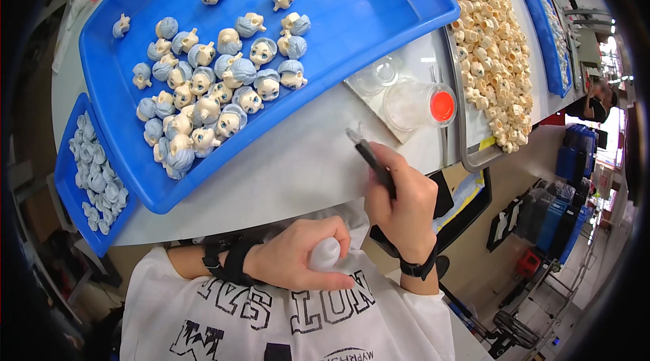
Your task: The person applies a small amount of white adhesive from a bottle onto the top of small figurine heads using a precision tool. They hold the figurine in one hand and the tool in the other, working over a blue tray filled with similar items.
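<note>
My left hand (292, 254), close to my shirt front, is closed around a small rounded pale bluish-white piece (326, 252) with a smooth surface. Its exact kind is unclear because fingers cover part of it. To its right, raised over the table edge, my right hand (405, 200) grips a slim black-handled tool (376, 168). The tool's pale tip is blurred and points toward the table. Beyond both hands, a large blue tray (352, 2) holds several doll heads (203, 82) with light blue hair and painted faces.
At the left, a smaller blue tray (68, 178) holds light blue hair pieces (101, 178). Clear plastic cups (404, 105), one with a red-orange disc (443, 103), stand right of centre. A metal tray (476, 162) heaped with cream parts (491, 43) lies beyond them. A person (600, 101) appears far right.
</note>
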Demonstrator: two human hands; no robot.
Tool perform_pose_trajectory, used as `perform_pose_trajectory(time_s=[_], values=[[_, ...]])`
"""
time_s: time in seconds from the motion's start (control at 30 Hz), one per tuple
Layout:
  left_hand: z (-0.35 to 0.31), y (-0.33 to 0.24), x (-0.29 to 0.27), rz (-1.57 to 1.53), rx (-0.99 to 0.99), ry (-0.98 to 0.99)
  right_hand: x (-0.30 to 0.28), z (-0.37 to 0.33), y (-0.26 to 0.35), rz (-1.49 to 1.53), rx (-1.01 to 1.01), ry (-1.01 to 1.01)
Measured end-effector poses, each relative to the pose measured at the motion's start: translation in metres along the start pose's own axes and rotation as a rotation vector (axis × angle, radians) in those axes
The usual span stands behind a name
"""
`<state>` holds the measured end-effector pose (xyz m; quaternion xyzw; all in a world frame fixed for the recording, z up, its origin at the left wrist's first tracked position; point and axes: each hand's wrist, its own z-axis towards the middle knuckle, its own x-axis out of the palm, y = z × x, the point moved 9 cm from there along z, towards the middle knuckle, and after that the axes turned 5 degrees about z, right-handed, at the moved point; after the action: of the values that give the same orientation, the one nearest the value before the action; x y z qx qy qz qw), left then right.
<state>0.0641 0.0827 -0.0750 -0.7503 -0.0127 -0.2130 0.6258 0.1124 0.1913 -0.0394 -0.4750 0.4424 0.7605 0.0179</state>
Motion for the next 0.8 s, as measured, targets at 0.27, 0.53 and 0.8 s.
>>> perform_pose_trajectory(time_s=[0.27, 0.53, 0.8], values=[[-0.006, -0.005, 0.007, -0.171, 0.019, -0.014, -0.008, -0.012, 0.001, 0.395, 0.034, -0.096], [-0.007, -0.046, -0.007, 0.086, 0.319, -0.075, -0.017, -0.026, 0.007, 0.508, 0.032, -0.005], [-0.014, -0.061, -0.017, 0.244, 0.460, -0.275, -0.018, -0.053, -0.005, 0.749, 0.260, 0.002]])
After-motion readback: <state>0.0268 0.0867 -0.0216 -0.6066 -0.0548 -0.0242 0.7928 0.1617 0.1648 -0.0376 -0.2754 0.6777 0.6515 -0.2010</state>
